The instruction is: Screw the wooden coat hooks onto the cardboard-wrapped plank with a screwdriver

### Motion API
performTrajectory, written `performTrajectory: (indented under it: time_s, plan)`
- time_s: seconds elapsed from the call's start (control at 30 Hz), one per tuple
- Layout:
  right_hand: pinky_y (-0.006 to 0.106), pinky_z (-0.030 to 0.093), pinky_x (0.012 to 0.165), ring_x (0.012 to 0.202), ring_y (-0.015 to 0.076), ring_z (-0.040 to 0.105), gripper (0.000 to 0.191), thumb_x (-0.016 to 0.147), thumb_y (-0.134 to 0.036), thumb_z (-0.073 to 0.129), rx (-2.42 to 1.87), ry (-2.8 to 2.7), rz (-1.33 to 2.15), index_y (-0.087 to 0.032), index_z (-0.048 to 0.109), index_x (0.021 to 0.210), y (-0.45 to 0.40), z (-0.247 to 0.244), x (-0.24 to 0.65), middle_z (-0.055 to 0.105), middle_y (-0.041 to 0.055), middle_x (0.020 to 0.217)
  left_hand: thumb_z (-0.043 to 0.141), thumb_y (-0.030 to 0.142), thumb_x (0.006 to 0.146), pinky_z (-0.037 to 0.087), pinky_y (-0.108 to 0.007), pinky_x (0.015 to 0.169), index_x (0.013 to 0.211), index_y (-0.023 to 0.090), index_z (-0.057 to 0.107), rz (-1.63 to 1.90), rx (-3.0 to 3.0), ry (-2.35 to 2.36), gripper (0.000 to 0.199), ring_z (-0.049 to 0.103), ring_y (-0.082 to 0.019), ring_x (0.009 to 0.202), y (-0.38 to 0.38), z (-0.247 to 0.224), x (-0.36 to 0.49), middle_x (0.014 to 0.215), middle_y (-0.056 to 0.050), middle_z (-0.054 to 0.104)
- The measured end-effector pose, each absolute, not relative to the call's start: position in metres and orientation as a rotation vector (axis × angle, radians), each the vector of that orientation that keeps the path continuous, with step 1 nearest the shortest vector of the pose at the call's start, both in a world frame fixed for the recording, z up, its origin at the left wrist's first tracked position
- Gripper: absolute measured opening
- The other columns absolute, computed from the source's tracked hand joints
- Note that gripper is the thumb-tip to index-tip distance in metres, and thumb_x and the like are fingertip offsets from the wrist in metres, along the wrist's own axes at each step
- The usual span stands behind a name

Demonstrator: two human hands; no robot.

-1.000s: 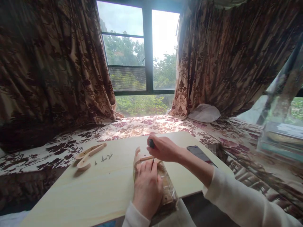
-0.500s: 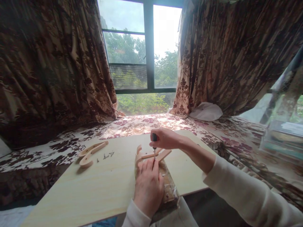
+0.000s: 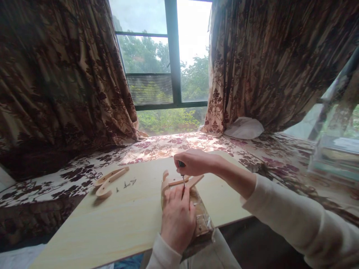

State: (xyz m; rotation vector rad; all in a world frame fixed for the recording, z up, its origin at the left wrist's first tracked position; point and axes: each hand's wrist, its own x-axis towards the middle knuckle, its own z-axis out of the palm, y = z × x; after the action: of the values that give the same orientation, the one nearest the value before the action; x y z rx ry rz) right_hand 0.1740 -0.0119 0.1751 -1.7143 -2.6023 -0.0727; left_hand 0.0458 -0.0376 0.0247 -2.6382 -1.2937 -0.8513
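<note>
While the right hand (image 3: 193,163) clenched a screwdriver (image 3: 184,180) upright over the wrapped block (image 3: 202,218), the left hand (image 3: 177,219) lay atop, seemingly steadying it, whether its fingers gripped unclear.

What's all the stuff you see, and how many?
Table: one, pale yellow, front
Curved pieces: two, tan, table's left
Screws: several, dark, beside those
Wrapped wood: one, brown, under left hand
Wooden strips: several, tan, beyond it
Screwdriver: one, dark handle, in right hand
Window: one, dark frame, centre
Curtains: two, brown, flanking window
Cloth: one, maroon flowered, behind table
Bundle: one, white, right of window
Box: one, clear, far right
Hands: two, cream sleeves, centre
</note>
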Motion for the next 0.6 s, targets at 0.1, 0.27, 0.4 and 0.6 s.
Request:
performTrajectory:
  time_s: [0.1, 0.27, 0.4, 0.6]
  plan:
    - [0.040, 0.052, 0.079, 0.094, 0.0191, 0.061, 0.029, 0.091, -0.034, 0.055, -1.791, -2.562, -0.109, -0.016, 0.058, 0.114, -0.0076, 0.1723, 0.1729, 0.061, 0.0074, 0.112, 0.041, 0.014, 0.084, 0.033, -0.050, 0.107, 0.125, 0.011, 0.054, -0.861, -2.642, -1.293, 0.043, 0.046, -0.028, 0.121, -0.0374, 0.0243, 0.0463, 0.126, -0.013, 0.055]
    - [0.040, 0.052, 0.079, 0.094, 0.0191, 0.061, 0.030, 0.091, -0.034, 0.055, -1.813, -2.578, -0.126, -0.017, 0.058, 0.115, -0.0036, 0.1745, 0.1741, 0.061, 0.0074, 0.113, 0.041, 0.015, 0.084, 0.033, -0.050, 0.107, 0.127, 0.010, 0.052, -0.868, -2.643, -1.305, 0.045, 0.045, -0.028, 0.123, -0.0372, 0.0229, 0.0460, 0.128, -0.014, 0.054]
    - [0.039, 0.052, 0.079, 0.093, 0.0186, 0.061, 0.028, 0.091, -0.034, 0.055, -1.744, -2.649, -0.089, -0.017, 0.058, 0.114, -0.0046, 0.1758, 0.1770, 0.061, 0.0071, 0.112, 0.041, 0.015, 0.082, 0.032, -0.048, 0.109, 0.129, 0.013, 0.050, -0.884, -2.656, -1.297, 0.048, 0.044, -0.026, 0.125, -0.0366, 0.0208, 0.0457, 0.130, -0.011, 0.053]
    - [0.040, 0.052, 0.080, 0.095, 0.0195, 0.061, 0.031, 0.091, -0.035, 0.055, -1.877, -2.576, -0.143, -0.016, 0.057, 0.115, -0.0024, 0.1748, 0.1766, 0.061, 0.0077, 0.113, 0.041, 0.014, 0.083, 0.032, -0.051, 0.108, 0.128, 0.012, 0.052, -0.902, -2.660, -1.288, 0.046, 0.045, -0.028, 0.123, -0.0374, 0.0221, 0.0460, 0.129, -0.013, 0.053]
